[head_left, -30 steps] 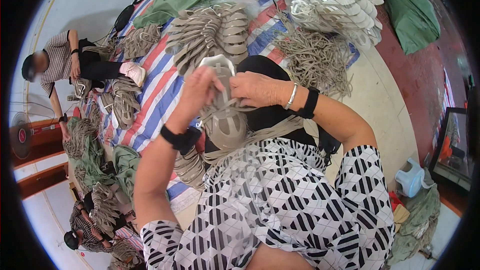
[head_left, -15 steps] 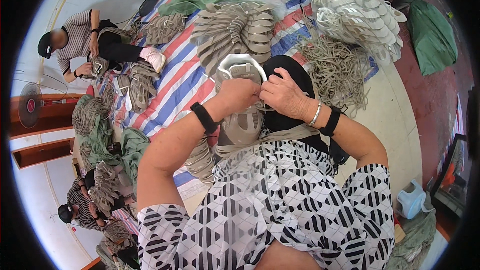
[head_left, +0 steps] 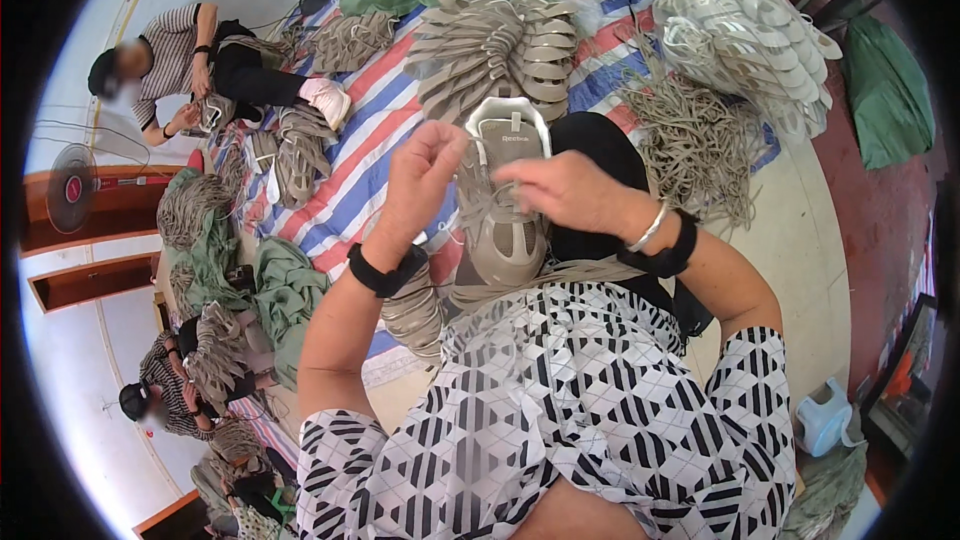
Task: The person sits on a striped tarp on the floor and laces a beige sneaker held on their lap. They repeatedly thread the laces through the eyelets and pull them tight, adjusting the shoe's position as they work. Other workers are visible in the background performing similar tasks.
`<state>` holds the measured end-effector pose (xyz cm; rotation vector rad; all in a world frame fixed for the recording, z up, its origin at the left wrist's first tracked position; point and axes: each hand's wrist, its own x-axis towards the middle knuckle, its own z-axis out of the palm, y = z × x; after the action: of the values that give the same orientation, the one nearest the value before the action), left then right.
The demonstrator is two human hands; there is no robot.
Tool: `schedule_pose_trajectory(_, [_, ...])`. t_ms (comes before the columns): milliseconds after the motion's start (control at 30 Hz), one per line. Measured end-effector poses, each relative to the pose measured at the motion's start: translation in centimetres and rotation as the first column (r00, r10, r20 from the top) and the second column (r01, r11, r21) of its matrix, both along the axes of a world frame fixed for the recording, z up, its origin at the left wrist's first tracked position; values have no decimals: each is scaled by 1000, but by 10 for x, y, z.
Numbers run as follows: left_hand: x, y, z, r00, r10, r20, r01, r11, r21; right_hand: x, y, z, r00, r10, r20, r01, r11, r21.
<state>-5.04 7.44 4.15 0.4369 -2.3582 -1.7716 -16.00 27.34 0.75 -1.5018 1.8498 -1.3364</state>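
Observation:
A taupe sneaker (head_left: 508, 248) with a white padded collar rests at my lap, its toe toward me. Its lace is tied in a loose knot or bow over the tongue, blurred in part. My left hand (head_left: 424, 178) is raised beside the shoe's left edge, fingers curled together; whether a lace end is in them is hidden. Over the laces from the right reaches my right hand (head_left: 575, 198), fingers stretched and apart, slightly smeared by motion. It appears to hold nothing. Beyond the shoe lies a fanned stack of taupe shoe uppers (head_left: 490, 50).
A heap of taupe laces (head_left: 695, 145) and plastic-wrapped shoes (head_left: 740, 45) lie to the right. Left of my lap stands a stack of shoe parts (head_left: 412, 312). A co-worker (head_left: 175, 70) sits far left on the striped sheet (head_left: 345, 165). A blue plastic stool (head_left: 825, 420) stands at right.
My hands, together over the laces before, have come apart: the left has lifted up and left, the right has opened its fingers. The view has shifted slightly.

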Motion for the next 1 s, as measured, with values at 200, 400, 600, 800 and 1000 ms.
schedule_pose_trajectory(200, [-11, 8, 1, 964, 5, -266, -53, 983, -173, 26, -37, 20, 803, -10, 596, -161, 959, 233])
schedule_pose_trajectory(400, [62, -235, -29, 722, 669, -176, -682, 731, -19, -92, 108, -19, 384, -289, 877, 341, 927, 156])
schedule_pose_trajectory(600, [215, -390, -23, 277, 960, 30, -902, 250, 352, -197, 375, -93, -25, -129, 991, 882, 464, 82])
schedule_pose_trajectory(800, [190, -286, -72, 787, 568, 239, -609, 656, 445, -125, 166, -53, 425, -396, 814, 524, 841, 135])
schedule_pose_trajectory(1000, [49, -32, -11, 997, -57, -53, 46, 981, -186, -24, 41, -1, 813, -242, 529, 131, 962, 239])
